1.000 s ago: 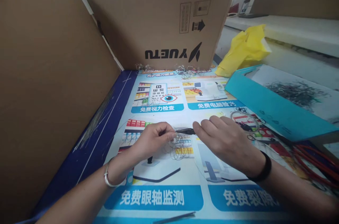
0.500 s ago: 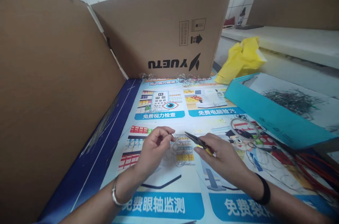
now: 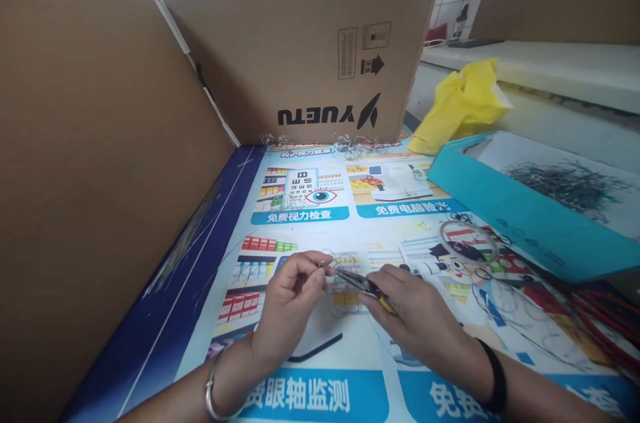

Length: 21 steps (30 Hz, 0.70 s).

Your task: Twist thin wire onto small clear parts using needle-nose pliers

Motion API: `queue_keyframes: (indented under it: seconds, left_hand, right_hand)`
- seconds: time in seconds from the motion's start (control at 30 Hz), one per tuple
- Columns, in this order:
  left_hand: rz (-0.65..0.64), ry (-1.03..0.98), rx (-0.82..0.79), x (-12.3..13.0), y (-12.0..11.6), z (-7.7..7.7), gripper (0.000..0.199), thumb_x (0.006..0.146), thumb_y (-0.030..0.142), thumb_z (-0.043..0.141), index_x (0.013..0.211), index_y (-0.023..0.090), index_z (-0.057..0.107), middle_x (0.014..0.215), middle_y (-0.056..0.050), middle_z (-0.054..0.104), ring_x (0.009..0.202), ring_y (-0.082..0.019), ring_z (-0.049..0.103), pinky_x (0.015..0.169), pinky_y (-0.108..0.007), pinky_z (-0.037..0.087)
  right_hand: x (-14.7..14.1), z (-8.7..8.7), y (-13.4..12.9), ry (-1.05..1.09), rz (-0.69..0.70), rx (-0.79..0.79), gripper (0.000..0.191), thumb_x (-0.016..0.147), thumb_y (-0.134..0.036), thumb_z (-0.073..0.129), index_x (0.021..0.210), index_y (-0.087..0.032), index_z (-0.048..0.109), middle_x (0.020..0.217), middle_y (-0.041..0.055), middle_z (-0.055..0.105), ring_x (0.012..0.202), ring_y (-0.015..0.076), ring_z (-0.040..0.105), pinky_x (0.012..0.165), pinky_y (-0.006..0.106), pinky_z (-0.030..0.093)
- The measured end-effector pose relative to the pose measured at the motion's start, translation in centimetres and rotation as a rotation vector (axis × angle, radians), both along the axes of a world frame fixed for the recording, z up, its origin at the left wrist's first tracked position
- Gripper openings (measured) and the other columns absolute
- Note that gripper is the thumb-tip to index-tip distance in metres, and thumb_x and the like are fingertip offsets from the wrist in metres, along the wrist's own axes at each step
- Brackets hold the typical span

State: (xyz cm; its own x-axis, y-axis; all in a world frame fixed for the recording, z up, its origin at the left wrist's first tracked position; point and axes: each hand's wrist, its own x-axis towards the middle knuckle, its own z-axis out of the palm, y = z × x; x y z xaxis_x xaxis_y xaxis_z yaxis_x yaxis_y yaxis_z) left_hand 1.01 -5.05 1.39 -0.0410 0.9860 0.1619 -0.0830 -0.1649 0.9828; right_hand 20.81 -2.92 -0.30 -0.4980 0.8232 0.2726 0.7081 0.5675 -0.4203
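My left hand (image 3: pixel 295 293), with a silver bangle at the wrist, pinches a thin wire (image 3: pixel 324 264) between thumb and forefinger. My right hand (image 3: pixel 413 303), wearing a black wristband, is wrapped round pliers (image 3: pixel 367 286) with yellow and black handles. The pliers' narrow jaws point left, their tip at the fingertips of my left hand; whether they grip the wire is too small to tell. Thin wire loops lie behind and beside the jaws on the printed sheet (image 3: pixel 305 231).
Cardboard panels (image 3: pixel 280 56) stand at the back and left. On the right are a blue-green box (image 3: pixel 505 209) holding a tangle of wire pieces (image 3: pixel 565 186), a yellow bag (image 3: pixel 457 103), a wire coil (image 3: pixel 467 241) and red cables (image 3: pixel 600 323). Small wire bundles (image 3: pixel 350 145) lie along the back panel.
The pliers in my right hand have moved left and slightly down, so their tip meets my left fingertips. My left hand has lowered a little. The view has shifted slightly.
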Motion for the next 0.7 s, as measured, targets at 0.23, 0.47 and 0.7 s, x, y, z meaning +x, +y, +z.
queue_keyframes:
  seconds: [0.23, 0.47, 0.7]
  left_hand:
    - [-0.024, 0.003, -0.050, -0.1, 0.0, 0.1, 0.013, 0.085, 0.018, 0.056, 0.073, 0.016, 0.052, 0.094, -0.002, 0.058, 0.074, -0.009, 0.058, 0.070, -0.022, 0.047]
    - [-0.050, 0.148, -0.076, -0.1, 0.3, 0.4, 0.014, 0.084, 0.021, 0.056, 0.097, 0.019, 0.060, 0.077, -0.001, 0.062, 0.067, -0.012, 0.060, 0.065, -0.025, 0.049]
    - [0.044, 0.245, 0.000, -0.5, 0.3, 0.3, 0.011, 0.084, 0.024, 0.057, 0.085, 0.017, 0.066, 0.079, -0.004, 0.069, 0.076, -0.016, 0.065, 0.074, -0.029, 0.051]
  right_hand:
    - [0.3, -0.2, 0.3, -0.030, 0.006, 0.121, 0.015, 0.086, -0.028, 0.049, 0.087, -0.018, 0.060, 0.076, 0.0045, 0.061, 0.069, 0.0173, 0.058, 0.059, 0.025, 0.040]
    - [0.4, -0.1, 0.4, -0.081, 0.014, 0.185, 0.015, 0.085, -0.026, 0.049, 0.087, -0.018, 0.061, 0.077, 0.0057, 0.062, 0.070, 0.0180, 0.057, 0.058, 0.026, 0.038]
    - [0.0, 1.4, -0.1, 0.134, 0.024, -0.368, 0.026, 0.087, -0.040, 0.045, 0.074, -0.018, 0.054, 0.070, 0.0029, 0.057, 0.064, 0.0147, 0.051, 0.055, 0.024, 0.035]
